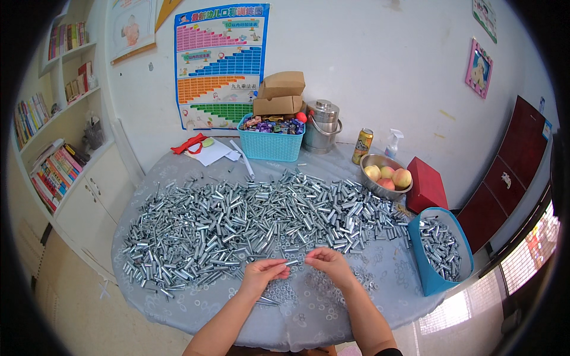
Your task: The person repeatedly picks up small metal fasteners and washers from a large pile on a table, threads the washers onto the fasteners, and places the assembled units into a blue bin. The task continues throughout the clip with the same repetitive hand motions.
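Observation:
A wide heap of short silver metal tubes (249, 219) covers the round table (178, 296), which has a grey patterned cloth. My left hand (261, 276) and my right hand (329, 264) meet just in front of the heap. Together they pinch one small metal tube (292, 261) by its ends. Flat metal washers (282, 292) lie scattered on the cloth under and around both hands.
A blue bin (430, 276) holding more tubes stands at the table's right edge. At the back are a teal basket (270, 145), cardboard boxes (280, 95), a steel pot (320, 126), a can (362, 146), a bowl of peaches (386, 176) and a red box (426, 185). Bookshelves (53, 148) line the left wall.

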{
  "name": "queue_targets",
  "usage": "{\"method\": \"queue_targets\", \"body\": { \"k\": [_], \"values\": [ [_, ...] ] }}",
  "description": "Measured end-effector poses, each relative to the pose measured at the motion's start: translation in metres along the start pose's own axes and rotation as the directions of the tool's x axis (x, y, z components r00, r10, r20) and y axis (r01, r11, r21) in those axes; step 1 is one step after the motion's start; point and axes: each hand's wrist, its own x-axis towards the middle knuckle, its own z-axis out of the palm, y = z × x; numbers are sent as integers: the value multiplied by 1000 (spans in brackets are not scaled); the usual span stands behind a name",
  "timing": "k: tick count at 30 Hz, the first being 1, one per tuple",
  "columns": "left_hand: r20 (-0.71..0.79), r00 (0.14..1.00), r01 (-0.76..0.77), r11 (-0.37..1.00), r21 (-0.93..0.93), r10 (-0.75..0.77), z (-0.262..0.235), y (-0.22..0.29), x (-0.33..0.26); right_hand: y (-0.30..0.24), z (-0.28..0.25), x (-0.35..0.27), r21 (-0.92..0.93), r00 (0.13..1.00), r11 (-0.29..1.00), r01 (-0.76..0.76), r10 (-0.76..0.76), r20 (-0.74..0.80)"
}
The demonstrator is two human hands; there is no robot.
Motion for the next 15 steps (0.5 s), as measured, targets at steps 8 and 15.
{"method": "queue_targets", "body": {
  "k": [8,15],
  "values": [
    [12,999,36,999,-16,-36,0,1,-1,8,4,1,-86,997,995,59,-63,-48],
    [-24,997,78,994,-81,-80,-1,1,1,7,19,-1,-427,953,871,241,-295,-64]
  ]
}}
